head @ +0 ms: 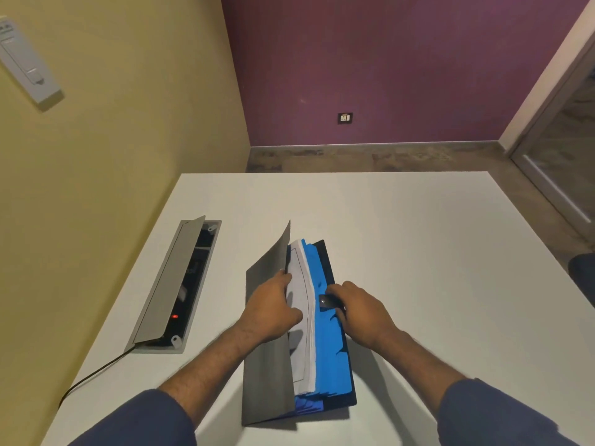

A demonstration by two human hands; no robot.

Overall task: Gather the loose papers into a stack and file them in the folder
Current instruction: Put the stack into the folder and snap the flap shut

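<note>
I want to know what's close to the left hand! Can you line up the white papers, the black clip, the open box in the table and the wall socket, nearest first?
From the left hand, in the head view:
1. White papers, touching it, in the folder.
2. Black clip, just to its right, at the right hand.
3. Open cable box, off to the left in the table.
4. Wall socket, far off on the purple wall.

Folder (pixel 267 365): grey cover, dark navy back. Dividers (pixel 328 342) bright blue. Papers (pixel 302 304) white w/ thin dark line. Clasp (pixel 327 301) black, glossy. Table (pixel 418 252) plain off-white. Sleeves (pixel 495 416) dark blue. Cable box (pixel 175 284): grey lid, black inside, red light. Cord (pixel 93 375) black. Walls: left mustard yellow, back purple. Floor mottled grey-brown.
</note>
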